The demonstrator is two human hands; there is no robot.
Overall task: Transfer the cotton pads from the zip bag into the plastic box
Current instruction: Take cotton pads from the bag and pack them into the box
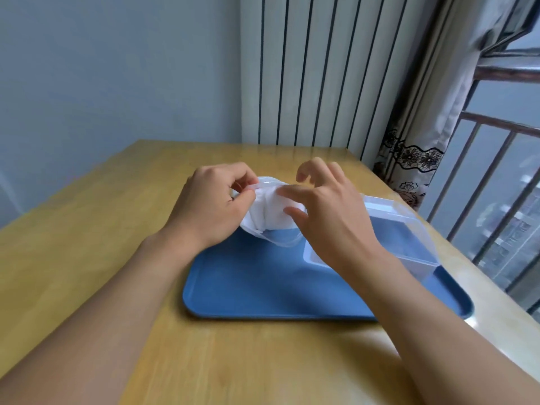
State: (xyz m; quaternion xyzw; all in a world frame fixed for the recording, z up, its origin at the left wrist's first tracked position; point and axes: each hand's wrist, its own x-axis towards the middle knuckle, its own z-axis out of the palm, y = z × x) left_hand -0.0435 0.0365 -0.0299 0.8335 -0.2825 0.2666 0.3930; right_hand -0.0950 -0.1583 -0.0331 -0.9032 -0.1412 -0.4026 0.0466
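Wooden counter (87,229) set in a corner, pale blue wall to the left, a white ribbed radiator (306,68) behind it. On the right side a window with dark railing bars (496,176), and a curtain (420,135) with a black lace-pattern border hanging just beside the counter's far right corner.

A blue tray (257,285) lies on the counter, towards its right half. On the right part of the tray sits the clear plastic box (409,229), lidless as far as I can see; blue of the tray shows through its bottom. The right forearm crosses over the box's near left corner and hides that part of it.

Both hands are up over the far edge of the tray, holding the zip bag (274,200) between them. The bag is clear, its bottom edge resting on or just above the tray, and white cotton pads (271,209) are bunched inside it.

Left hand (210,206): fingers curled, thumb and forefinger pinching the bag's top strip at its left end. Right hand (330,206): thumb and forefinger laid on the right side of the bag near its top, seemingly pinching it, the other fingers spread and lifted. Whether the bag's mouth is open I cannot tell; the hands cover much of it.

The bag is just left of the box, the right hand between them.
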